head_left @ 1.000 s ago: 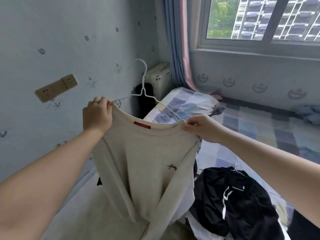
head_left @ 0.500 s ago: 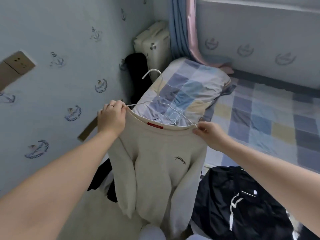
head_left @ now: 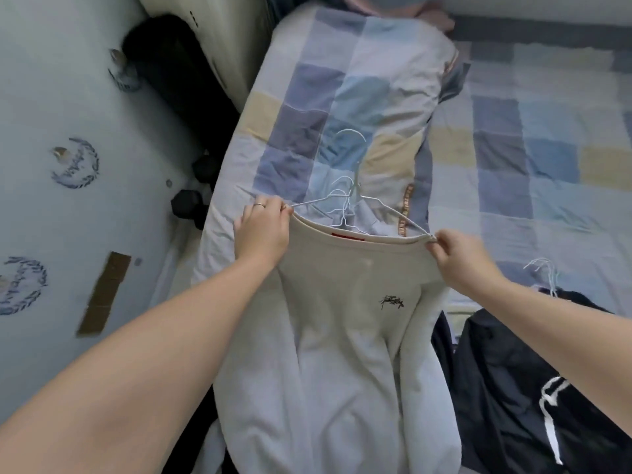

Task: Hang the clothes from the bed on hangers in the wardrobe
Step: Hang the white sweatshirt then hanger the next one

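On my feed the bed [head_left: 547,138], spread with a blue, grey and cream checked cotton sheet, fills the upper and right part of the frame, with a folded quilt [head_left: 342,80] in the same checks at top centre. A cream long-sleeved cotton sweatshirt [head_left: 342,336] hangs down the centre to the bottom edge, its neckline stretched level between the 2 hands. A black garment with a white drawstring [head_left: 506,371] lies crumpled on the bed at lower right, just beside the sweatshirt.

The left hand [head_left: 261,234], left of centre, has its fingers curled round the left end of the neckline, gripping cloth and wire together. The right hand [head_left: 458,256], right of centre, pinches the other end of the neckline between thumb and fingertips, right at the wire's tip.

A thin white wire hanger [head_left: 355,189] sits with its 2 arms inside the neckline and its hook pointing up over the quilt. More white wire hangers [head_left: 543,271] lie at the black garment's top edge. I also see a small red label [head_left: 347,237] at the collar.
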